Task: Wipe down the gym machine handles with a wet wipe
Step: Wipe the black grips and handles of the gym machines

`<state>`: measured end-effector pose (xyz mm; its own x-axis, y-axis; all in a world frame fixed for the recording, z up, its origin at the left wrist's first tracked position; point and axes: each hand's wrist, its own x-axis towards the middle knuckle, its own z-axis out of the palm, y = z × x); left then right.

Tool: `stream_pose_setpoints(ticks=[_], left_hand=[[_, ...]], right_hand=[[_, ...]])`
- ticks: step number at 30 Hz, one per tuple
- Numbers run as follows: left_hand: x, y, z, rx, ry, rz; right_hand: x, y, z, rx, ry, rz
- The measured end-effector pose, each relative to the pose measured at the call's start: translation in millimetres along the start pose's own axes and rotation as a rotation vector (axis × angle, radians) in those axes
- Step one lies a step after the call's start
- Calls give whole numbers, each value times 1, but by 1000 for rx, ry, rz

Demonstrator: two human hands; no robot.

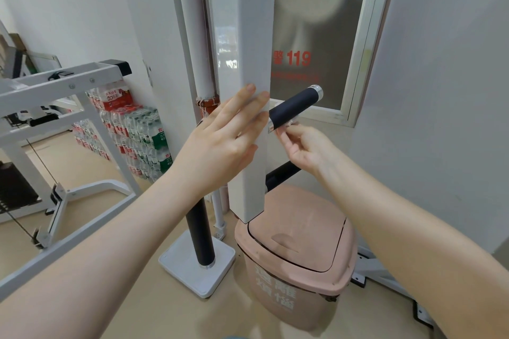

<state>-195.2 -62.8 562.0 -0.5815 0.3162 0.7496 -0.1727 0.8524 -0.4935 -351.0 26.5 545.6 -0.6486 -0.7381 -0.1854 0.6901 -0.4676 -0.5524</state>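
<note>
Handle (293, 108): black grip jutting right from white post (249, 63), above pink bin (297, 250). We judge it rigid, fixed; wipe thin, limp. Right hand (300, 146) pinches small wipe (289, 124) at handle's inner end. Left hand (228, 135) spread flat, bracing post.

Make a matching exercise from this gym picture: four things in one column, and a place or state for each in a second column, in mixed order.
Things
1. left hand
2. right hand
3. pink bin
4. bottled water packs

Places or states
A. stacked against the wall at the left
B. on the floor beneath the white post, lid shut
C. fingers straight, resting flat on the white post
D. fingertips at the near end of the upper black handle

Pairs: 1-C, 2-D, 3-B, 4-A
</note>
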Motion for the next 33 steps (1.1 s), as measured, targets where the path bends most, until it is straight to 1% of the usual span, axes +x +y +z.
stream_pose_setpoints(ticks=[3, 6, 8, 10, 12, 15, 19, 21, 24, 26, 28, 29, 33], left_hand=[[1, 0, 0, -8, 7, 3], [1, 0, 0, -14, 9, 1], [1, -1, 0, -11, 6, 4], [0, -2, 1, -12, 6, 4], [1, -3, 1, -7, 9, 7], [1, -3, 1, -4, 6, 6], [0, -4, 2, -28, -5, 1], [0, -4, 2, -25, -8, 3], [0, -4, 2, -21, -8, 1], [0, -4, 1, -20, -9, 4], [0, -6, 1, -13, -9, 9], [0, -6, 1, -11, -9, 10], [-1, -5, 1, -11, -22, 10]], right_hand=[[3, -9, -1, 99, -61, -43], [11, -10, 0, 214, -50, -81], [9, 5, -1, 157, -85, -36], [5, 14, -1, 44, -109, 0], [6, 8, 3, 14, -86, -30], [16, -2, 5, 170, 14, -73], [4, 19, 6, 107, -97, 48], [5, 13, 6, 132, -79, 30], [10, 4, 5, 259, 3, -63], [5, 14, 2, 282, -11, -51], [0, 24, -1, 244, -16, -52], [-1, 26, -3, 184, -10, -88], [6, 14, -11, -128, 36, -364]])
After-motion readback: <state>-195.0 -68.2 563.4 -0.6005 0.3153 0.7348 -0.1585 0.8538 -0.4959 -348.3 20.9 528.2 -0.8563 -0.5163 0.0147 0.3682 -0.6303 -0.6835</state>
